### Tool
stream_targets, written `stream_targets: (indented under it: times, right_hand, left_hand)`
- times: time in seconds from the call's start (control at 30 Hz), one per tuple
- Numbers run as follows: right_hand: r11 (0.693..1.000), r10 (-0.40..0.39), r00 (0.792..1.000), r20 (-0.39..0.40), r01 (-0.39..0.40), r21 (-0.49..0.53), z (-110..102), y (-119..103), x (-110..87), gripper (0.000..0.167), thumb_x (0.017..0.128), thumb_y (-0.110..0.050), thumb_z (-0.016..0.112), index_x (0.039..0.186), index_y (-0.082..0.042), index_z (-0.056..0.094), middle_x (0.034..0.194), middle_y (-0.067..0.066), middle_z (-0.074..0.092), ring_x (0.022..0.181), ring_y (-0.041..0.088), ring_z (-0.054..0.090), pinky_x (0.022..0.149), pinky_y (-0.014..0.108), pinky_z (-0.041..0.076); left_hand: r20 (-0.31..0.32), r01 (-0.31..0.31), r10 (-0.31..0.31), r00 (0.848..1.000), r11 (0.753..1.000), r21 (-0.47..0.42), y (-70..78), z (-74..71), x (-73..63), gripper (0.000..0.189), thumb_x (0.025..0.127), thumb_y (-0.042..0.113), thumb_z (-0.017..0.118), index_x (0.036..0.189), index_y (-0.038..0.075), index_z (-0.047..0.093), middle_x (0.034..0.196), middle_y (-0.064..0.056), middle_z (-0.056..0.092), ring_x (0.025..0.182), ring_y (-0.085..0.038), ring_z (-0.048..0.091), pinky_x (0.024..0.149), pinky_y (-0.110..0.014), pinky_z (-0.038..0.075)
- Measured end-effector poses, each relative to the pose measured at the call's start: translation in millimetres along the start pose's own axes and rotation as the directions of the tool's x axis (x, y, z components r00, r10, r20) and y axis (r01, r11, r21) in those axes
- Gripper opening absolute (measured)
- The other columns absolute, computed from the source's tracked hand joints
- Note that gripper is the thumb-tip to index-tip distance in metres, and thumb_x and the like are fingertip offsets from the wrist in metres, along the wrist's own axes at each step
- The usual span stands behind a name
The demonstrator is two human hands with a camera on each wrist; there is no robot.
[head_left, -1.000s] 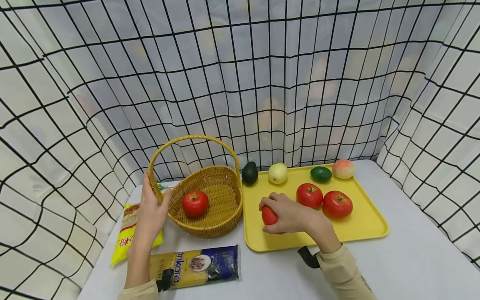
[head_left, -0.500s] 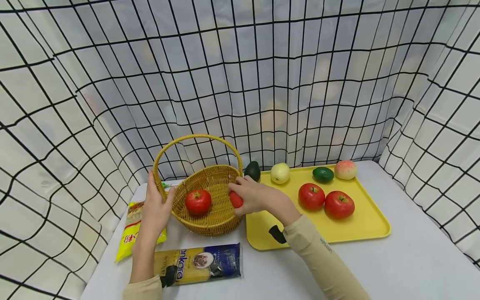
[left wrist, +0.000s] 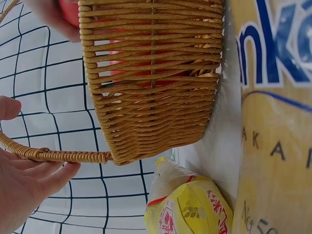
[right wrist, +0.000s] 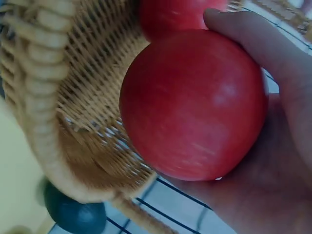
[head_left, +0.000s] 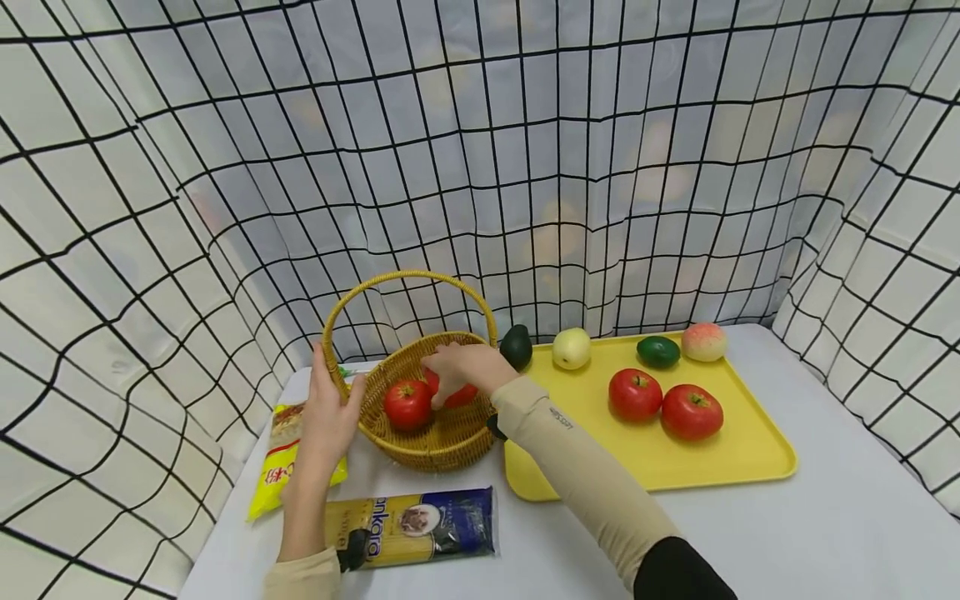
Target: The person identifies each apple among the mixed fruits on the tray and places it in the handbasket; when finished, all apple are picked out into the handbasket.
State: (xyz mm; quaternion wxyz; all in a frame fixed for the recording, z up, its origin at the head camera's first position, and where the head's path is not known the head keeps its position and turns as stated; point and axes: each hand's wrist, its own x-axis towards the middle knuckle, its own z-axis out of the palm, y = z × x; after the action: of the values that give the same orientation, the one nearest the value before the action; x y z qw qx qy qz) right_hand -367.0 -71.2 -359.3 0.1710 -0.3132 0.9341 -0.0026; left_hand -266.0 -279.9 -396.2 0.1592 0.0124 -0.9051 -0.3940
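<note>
My right hand (head_left: 461, 367) is inside the wicker basket (head_left: 405, 454), gripping a red apple (right wrist: 192, 105) between thumb and fingers. Beside it in the basket lies another red apple (head_left: 407, 406); in the right wrist view the held one overlaps it. My left hand (head_left: 330, 425) is at the left end of the basket's arched handle (head_left: 408, 273). In the left wrist view its extended fingers (left wrist: 53, 178) lie against the handle, with the thumb apart on the other side.
A yellow tray (head_left: 652, 479) on the right bears two red apples (head_left: 636, 395), a pale green fruit (head_left: 572, 348), a green oval fruit (head_left: 658, 352) and a peach (head_left: 704, 342). A dark avocado (head_left: 517, 347) sits beside the basket. A pasta pack (head_left: 420, 527) and yellow bag (head_left: 273, 475) lie in front and left.
My right hand has carried the apple left from the tray, over the basket's rim and into the basket. The left hand has stayed at the handle. The head view has shifted slightly.
</note>
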Motion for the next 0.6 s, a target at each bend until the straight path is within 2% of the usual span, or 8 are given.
stream_targets:
  times: [0.23, 0.37, 0.47, 0.6]
  right_hand:
    - [0.997, 0.072, 0.996, 0.047, -0.07, -0.037, 12.7, 8.9, 19.8, 0.071, 0.089, -0.047, 0.077, 0.152, -0.028, 0.051, 0.157, -0.007, 0.052, 0.14, 0.018, 0.054, 0.113, 0.038, 0.048]
    - [0.996, 0.091, 0.994, 0.066, -0.089, -0.029, 20.7, 14.3, 23.2, 0.061, 0.088, -0.046, 0.078, 0.142, -0.025, 0.059, 0.148, -0.005, 0.06, 0.131, 0.018, 0.059, 0.108, 0.038, 0.051]
    - [0.995, 0.102, 0.992, 0.073, -0.102, -0.004, 24.3, 17.2, 24.5, 0.058, 0.088, -0.044, 0.079, 0.139, -0.024, 0.059, 0.149, -0.003, 0.06, 0.134, 0.019, 0.057, 0.111, 0.037, 0.05]
    - [0.995, 0.103, 0.993, 0.063, -0.103, -0.001, 25.6, 18.7, 26.4, 0.072, 0.088, -0.047, 0.078, 0.151, -0.025, 0.051, 0.161, 0.002, 0.047, 0.146, 0.022, 0.048, 0.118, 0.039, 0.045]
  left_hand:
    - [0.001, 0.014, -0.014, 1.0, 1.0, 0.004, 1.6, 4.9, -0.5, 0.087, 0.108, 0.044, 0.045, 0.164, 0.022, -0.019, 0.174, -0.015, -0.004, 0.156, -0.049, 0.02, 0.125, -0.066, 0.024]
    - [0.007, 0.018, -0.018, 1.0, 1.0, 0.009, 2.3, 5.6, -0.9, 0.087, 0.108, 0.045, 0.044, 0.164, 0.021, -0.02, 0.174, -0.016, -0.005, 0.155, -0.05, 0.019, 0.125, -0.066, 0.023]
    - [0.006, 0.017, -0.017, 1.0, 1.0, 0.016, 2.6, 5.0, -0.4, 0.088, 0.108, 0.045, 0.044, 0.163, 0.022, -0.021, 0.174, -0.016, -0.006, 0.155, -0.05, 0.019, 0.125, -0.066, 0.022]
    - [0.001, 0.014, -0.014, 1.0, 1.0, 0.017, 2.4, 3.5, -0.3, 0.088, 0.108, 0.045, 0.044, 0.163, 0.022, -0.021, 0.173, -0.016, -0.007, 0.156, -0.05, 0.017, 0.125, -0.066, 0.022]
